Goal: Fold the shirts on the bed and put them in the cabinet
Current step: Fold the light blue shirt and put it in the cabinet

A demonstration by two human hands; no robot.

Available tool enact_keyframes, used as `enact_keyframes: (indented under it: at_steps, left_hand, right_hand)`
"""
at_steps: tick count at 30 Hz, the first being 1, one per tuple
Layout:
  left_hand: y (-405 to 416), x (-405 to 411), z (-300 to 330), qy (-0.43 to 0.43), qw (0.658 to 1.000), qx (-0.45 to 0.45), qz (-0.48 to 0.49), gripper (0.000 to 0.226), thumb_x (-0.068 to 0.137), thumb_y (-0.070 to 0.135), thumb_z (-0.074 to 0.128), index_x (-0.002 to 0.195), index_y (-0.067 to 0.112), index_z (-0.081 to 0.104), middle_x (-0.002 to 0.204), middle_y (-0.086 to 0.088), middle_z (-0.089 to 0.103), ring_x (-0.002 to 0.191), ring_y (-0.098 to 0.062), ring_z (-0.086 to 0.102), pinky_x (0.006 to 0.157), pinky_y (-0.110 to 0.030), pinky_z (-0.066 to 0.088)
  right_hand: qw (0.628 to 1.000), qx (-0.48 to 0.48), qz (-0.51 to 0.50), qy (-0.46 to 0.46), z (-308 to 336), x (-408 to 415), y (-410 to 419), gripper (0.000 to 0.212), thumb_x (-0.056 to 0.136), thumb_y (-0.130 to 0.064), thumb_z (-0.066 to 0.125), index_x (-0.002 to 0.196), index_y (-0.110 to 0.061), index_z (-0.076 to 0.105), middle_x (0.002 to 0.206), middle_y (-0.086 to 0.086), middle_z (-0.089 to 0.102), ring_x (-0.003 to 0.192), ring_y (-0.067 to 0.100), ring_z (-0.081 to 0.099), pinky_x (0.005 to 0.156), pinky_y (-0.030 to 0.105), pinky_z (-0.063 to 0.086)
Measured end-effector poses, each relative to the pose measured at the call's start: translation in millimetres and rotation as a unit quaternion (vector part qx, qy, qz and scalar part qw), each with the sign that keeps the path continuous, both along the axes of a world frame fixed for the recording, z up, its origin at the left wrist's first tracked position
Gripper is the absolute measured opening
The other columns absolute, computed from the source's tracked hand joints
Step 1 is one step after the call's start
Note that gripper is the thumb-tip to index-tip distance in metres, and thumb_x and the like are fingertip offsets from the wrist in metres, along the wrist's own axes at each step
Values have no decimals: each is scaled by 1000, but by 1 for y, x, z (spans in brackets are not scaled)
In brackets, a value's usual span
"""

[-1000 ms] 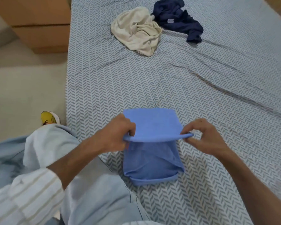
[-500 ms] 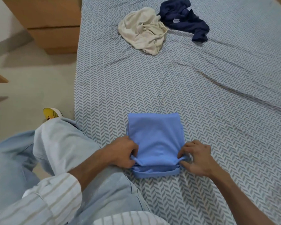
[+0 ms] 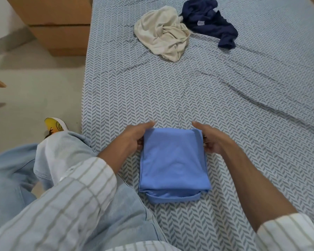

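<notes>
Herringbone-patterned grey and white sheeting covers the bed, creased in long diagonal wrinkles toward the right. Near its close edge lies the blue shirt, folded into a compact, nearly square packet with smooth top faces and a thicker rolled layer showing along the near side (the fabric is a plain mid-blue with a faint triangular crease on top). The left hand grips the packet's far left edge, fingers curled under and thumb side stretched along the far corner; the right hand holds the far right edge the same way, fingers tucked beneath the fold. Far up the bed, a crumpled cream shirt touches a crumpled navy shirt, both unfolded. A wooden cabinet stands beside the bed on the left, above pale floor.
</notes>
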State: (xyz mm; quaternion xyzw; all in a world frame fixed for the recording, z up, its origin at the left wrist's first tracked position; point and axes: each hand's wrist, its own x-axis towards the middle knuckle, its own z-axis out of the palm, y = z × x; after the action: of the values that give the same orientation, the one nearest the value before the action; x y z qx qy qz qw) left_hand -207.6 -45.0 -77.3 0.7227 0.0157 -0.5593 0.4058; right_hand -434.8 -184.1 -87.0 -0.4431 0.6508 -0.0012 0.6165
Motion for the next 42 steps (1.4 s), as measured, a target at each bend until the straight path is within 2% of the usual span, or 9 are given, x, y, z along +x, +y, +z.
enact_keyframes:
  at_steps: [3,7,12,14,17,21,34,40,42]
  left_hand:
    - [-11,-4,-8,13,999,7,32,39,76,12,85,110,0,71,102,-14,73,82,-29,69,62,-37,59]
    - [-10,-11,-24,-13,996,-19,86,41,78,-1,81,117,1,67,110,-14,70,92,-31,69,83,-44,59]
    - [1,-21,-24,-238,970,-38,29,25,79,11,82,93,12,62,90,-3,67,79,-19,64,63,-27,52]
    - [6,-23,-26,-414,906,-72,-54,36,85,16,73,116,10,56,110,-9,64,100,-26,61,80,-32,49]
    - [12,-35,-44,-619,718,-182,-262,55,94,25,49,142,-2,49,146,-23,50,136,-38,45,113,-46,35]
    - [34,-58,-66,-628,588,-123,-494,68,104,48,18,155,5,30,162,-12,28,151,-26,24,122,-52,20]
    - [38,-60,-71,-595,598,-64,-533,79,94,53,12,160,9,6,167,-7,-1,155,-22,-3,121,-51,-7]
    - [38,-50,-63,-583,604,-108,-532,75,96,52,14,159,11,19,167,-7,13,154,-23,9,123,-51,3]
    - [32,-42,-55,-582,635,-145,-487,64,97,42,27,149,9,44,155,-17,40,145,-34,36,117,-56,29]
  right_hand:
    - [999,30,-12,11,-16,9,-10,42,79,-36,84,107,-6,73,107,9,74,96,24,68,80,36,58]
    - [996,3,-82,-40,-34,13,-6,33,81,-23,83,108,-5,75,107,13,76,90,26,72,67,35,59]
    - [945,-308,-14,107,-29,16,21,34,85,-45,75,87,-14,64,77,1,65,80,21,61,67,31,42]
    - [857,-498,42,129,-26,19,33,37,92,-39,64,117,-12,60,112,5,67,106,27,60,87,36,45]
    - [712,-639,278,84,-43,19,54,53,100,-30,44,149,-9,43,155,10,43,144,25,38,115,43,28]
    - [672,-574,451,126,-67,10,79,61,105,-43,19,160,-16,16,168,1,11,155,16,7,120,53,16]
    - [675,-551,459,174,-73,9,88,65,102,-43,23,161,-17,13,168,2,8,155,15,5,122,56,9]
    - [700,-529,458,141,-68,12,78,64,101,-48,24,159,-23,22,167,-3,15,154,13,11,120,53,10]
    - [751,-513,403,104,-60,11,65,63,98,-50,27,155,-25,34,164,-1,26,151,16,22,115,50,17]
